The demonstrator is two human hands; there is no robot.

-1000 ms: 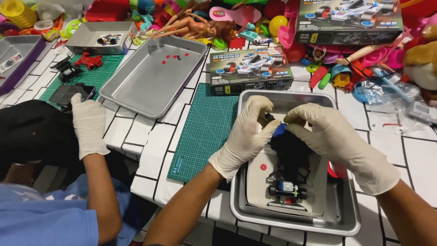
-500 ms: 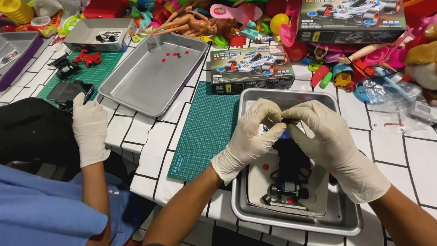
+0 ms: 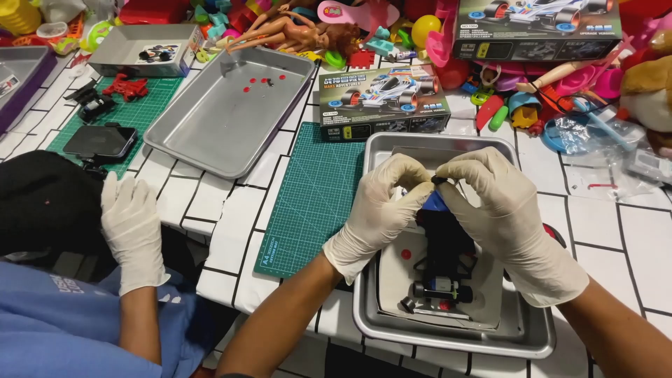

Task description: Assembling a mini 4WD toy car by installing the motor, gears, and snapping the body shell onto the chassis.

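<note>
Both gloved hands meet over the metal tray [image 3: 532, 343] at the near-right of the tabletop [image 3: 210, 210]. Left hand [image 3: 381, 206] and right hand [image 3: 500, 203] pinch together at a small black piece [image 3: 439, 180], fingertips closed on it from opp. sides, w/ a blue part [image 3: 435, 203] just below. What exactly the piece is can't be told, it's mostly covered (prob. a bit of the kit).

The toy car chassis [image 3: 441, 266] lies in the tray directly under the grip, long axis running away from the person toward the pinch, wheels end nearest the body. Both hands about equally close to it; right hand overlaps it a bit more.

Beside: green cutting mat [image 3: 311, 203], kit box [image 3: 381, 105], a second tray [image 3: 210, 126] w/ red bits. A co-worker's gloved hand [image 3: 129, 224] rests far left.
</note>
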